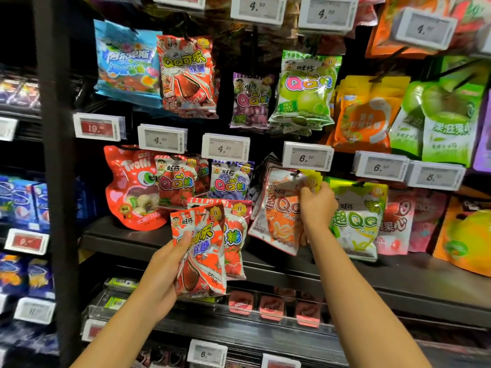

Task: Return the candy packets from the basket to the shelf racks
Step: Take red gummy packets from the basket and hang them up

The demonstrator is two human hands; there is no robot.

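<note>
Orange packet going onto its peg, cola packets waiting in the other hand.

The right hand (317, 205) pinches the top of the orange QQ candy packet (281, 216) just under the 6.50 price tag (307, 156), right at the hook. The left hand (164, 272) grips the cola QQ packet (202, 251) with a strawberry packet (235, 240) behind it, held low in front of the shelf. No basket in view. Best bet: line the hang hole squarely with the peg tip, slide it back, keeping the neighbouring green packet (356, 221) undisturbed.
</note>
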